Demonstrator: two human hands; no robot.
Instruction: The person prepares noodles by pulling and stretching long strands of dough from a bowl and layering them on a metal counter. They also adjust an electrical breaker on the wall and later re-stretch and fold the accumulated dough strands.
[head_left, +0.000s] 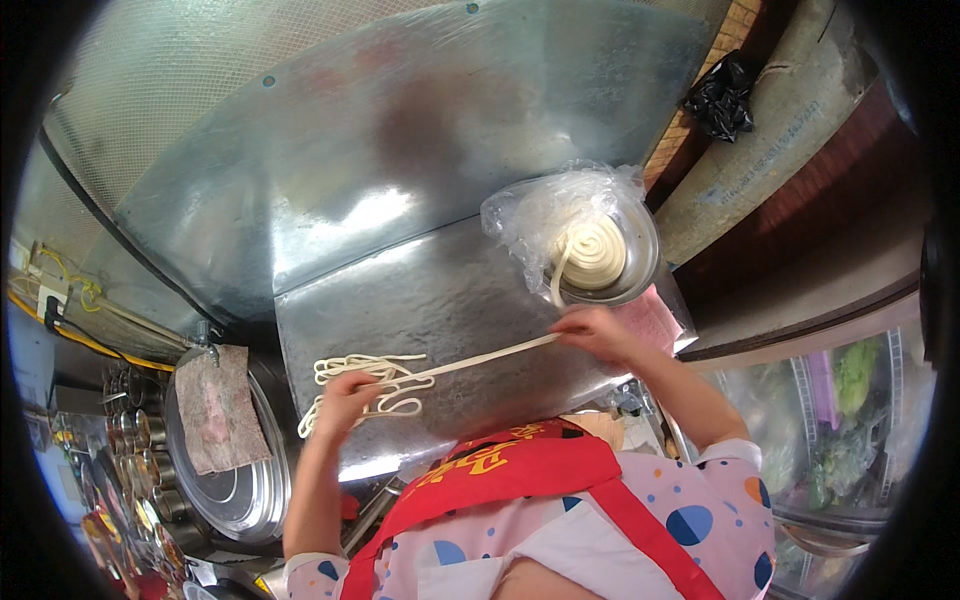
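Observation:
A long dough strand (487, 355) runs taut just over the steel worktop (450, 300). Its left end is pinched in my left hand (347, 401), above a pile of looped dough strands (401, 406) on the metal. Farther right, my right hand (596, 332) grips the same strand near the front of a steel bowl (646, 259). Inside that bowl sits a coil of dough (592, 251), and its loose end hangs over the rim towards my right hand. Crumpled clear plastic film (536, 214) covers the bowl's left and far side.
A pink cloth (651, 319) lies beside the bowl at the worktop's right end. To the left stands a large pot lid (259, 487) with a worn cloth (221, 412) on it. A steel splash panel (420, 135) rises behind. Several metal containers (154, 457) stand far left.

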